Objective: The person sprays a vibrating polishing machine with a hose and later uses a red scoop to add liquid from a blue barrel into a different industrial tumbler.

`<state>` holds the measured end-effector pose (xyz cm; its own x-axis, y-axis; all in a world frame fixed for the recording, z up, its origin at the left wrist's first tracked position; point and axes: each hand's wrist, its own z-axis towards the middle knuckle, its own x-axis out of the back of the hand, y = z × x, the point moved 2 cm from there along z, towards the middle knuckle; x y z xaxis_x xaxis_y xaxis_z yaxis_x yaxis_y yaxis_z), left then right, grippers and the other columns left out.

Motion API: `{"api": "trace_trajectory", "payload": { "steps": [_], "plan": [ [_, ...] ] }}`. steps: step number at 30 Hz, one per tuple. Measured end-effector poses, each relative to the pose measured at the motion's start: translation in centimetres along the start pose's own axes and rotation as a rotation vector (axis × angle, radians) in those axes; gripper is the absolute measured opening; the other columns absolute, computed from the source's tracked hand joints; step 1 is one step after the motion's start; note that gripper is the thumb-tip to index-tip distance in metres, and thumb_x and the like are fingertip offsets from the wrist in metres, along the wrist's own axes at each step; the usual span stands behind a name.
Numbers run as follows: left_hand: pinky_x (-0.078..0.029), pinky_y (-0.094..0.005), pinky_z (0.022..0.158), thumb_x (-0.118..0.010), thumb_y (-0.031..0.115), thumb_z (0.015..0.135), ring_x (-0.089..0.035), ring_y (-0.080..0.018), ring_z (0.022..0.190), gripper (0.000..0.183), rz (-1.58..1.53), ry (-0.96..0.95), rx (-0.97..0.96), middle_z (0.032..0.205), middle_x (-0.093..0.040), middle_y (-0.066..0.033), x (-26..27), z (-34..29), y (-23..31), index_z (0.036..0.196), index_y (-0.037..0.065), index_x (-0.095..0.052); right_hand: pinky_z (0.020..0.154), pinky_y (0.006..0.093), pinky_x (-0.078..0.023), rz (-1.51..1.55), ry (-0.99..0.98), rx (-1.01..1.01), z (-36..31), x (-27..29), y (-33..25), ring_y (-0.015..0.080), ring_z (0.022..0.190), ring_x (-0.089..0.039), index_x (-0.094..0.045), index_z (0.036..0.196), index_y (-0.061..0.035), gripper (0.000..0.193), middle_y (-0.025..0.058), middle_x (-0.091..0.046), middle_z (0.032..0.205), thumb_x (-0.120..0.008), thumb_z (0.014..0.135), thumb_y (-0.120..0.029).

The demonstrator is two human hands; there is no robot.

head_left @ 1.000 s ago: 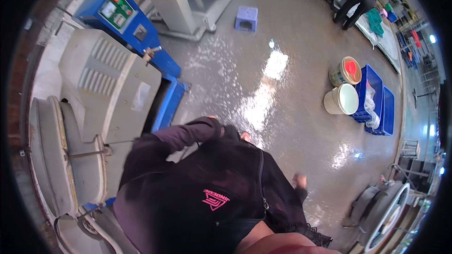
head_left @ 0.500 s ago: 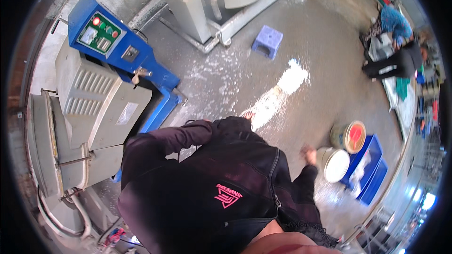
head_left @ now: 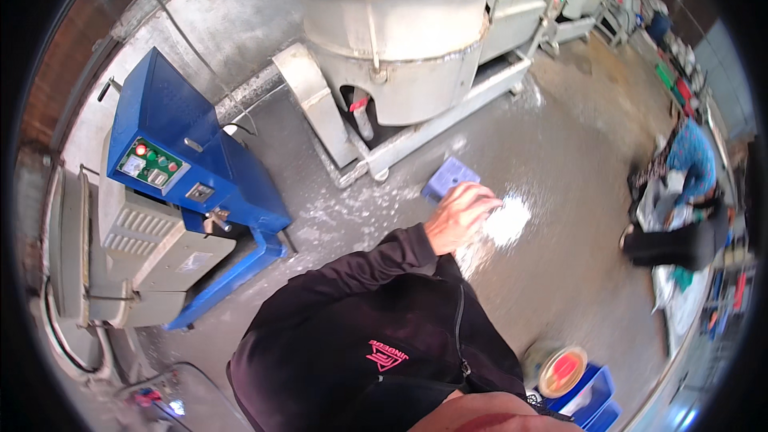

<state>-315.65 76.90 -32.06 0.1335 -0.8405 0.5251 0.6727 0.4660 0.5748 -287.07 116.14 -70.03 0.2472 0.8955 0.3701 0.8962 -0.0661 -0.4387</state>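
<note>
My left hand (head_left: 460, 216) is raised in front of my dark jacket, its fingers loosely bent and slightly apart. Nothing shows between them. In the picture the hand overlaps the near side of a purple-blue plastic stool (head_left: 446, 177), which stands on the wet floor; whether they touch, I cannot tell. My right hand is out of view. Down at the lower right, partly hidden by my body, stands a bucket (head_left: 552, 390) with something red in its top. Blue plastic crates (head_left: 602, 406) sit beside it, with whitish material in one.
To the left stands a blue control cabinet (head_left: 164, 124) with buttons, joined to a grey machine (head_left: 148, 228). A large cream drum machine (head_left: 392, 32) on a metal frame fills the back. Two people (head_left: 690, 156) bend over white sacks at the right. Wet grey floor (head_left: 552, 264) shines.
My view has tilted up, showing more of the drum machine. My left hand has risen from low over the floor. My right hand and the white-topped bucket have left view.
</note>
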Motion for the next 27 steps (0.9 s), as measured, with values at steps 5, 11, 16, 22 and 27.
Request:
{"api": "trace_trajectory", "payload": {
  "steps": [5,11,16,22,27],
  "plan": [
    [-0.035,-0.0386,0.088,-0.058,0.008,0.072,-0.042,-0.0291,0.101,0.037,0.307,0.303,0.283,0.104,-0.047,-0.0130,3.9,9.0,-8.1,0.108,0.005,-0.051,0.048,0.0327,-0.048,-0.136,-0.068,0.334,13.0,2.0,-25.6,0.0220,0.056,-0.059,-0.059,0.076,-0.0002,0.025,0.0157,-0.061,0.071,-0.039,0.081,-0.014],
    [-0.034,-0.0391,0.090,-0.055,0.020,0.077,-0.044,-0.0303,0.102,0.034,0.467,0.493,0.127,0.105,-0.050,-0.0142,11.5,15.5,-14.1,0.107,0.002,-0.053,0.062,0.0316,-0.046,-0.424,0.312,1.059,22.3,-1.1,-61.5,0.0210,0.066,-0.057,-0.056,0.083,0.0028,0.016,0.0137,-0.060,0.073,-0.050,0.080,-0.012],
    [-0.033,-0.0370,0.091,-0.035,0.035,0.087,-0.046,-0.0276,0.104,0.043,0.721,0.830,-0.115,0.108,-0.052,-0.0137,24.2,19.4,-18.9,0.106,0.001,-0.055,0.082,0.0331,-0.041,-0.048,0.390,2.039,-11.3,-17.4,-81.3,0.0244,0.093,-0.052,-0.047,0.117,-0.0052,0.035,0.0128,-0.052,0.104,-0.047,0.083,0.001],
    [-0.032,-0.0340,0.091,-0.036,0.038,0.088,-0.044,-0.0250,0.107,0.043,0.514,0.959,0.030,0.107,-0.054,-0.0144,37.1,29.1,-30.6,0.107,0.004,-0.055,0.088,0.0338,-0.035,-0.099,0.562,2.531,-26.8,-24.7,-93.8,0.0254,0.100,-0.046,-0.047,0.117,-0.0038,0.041,0.0114,-0.051,0.106,-0.051,0.076,0.001],
    [-0.022,-0.0467,0.096,-0.047,0.062,0.074,-0.028,-0.0383,0.116,0.067,0.945,0.766,0.670,0.120,-0.041,-0.0240,49.4,30.7,-45.1,0.121,0.015,-0.046,0.080,0.0321,-0.039,-0.435,0.212,2.476,-33.5,-32.1,-102.6,0.0245,0.087,-0.050,-0.055,0.106,-0.0063,0.032,0.0103,-0.055,0.088,-0.054,0.074,-0.002]
  ]
}}
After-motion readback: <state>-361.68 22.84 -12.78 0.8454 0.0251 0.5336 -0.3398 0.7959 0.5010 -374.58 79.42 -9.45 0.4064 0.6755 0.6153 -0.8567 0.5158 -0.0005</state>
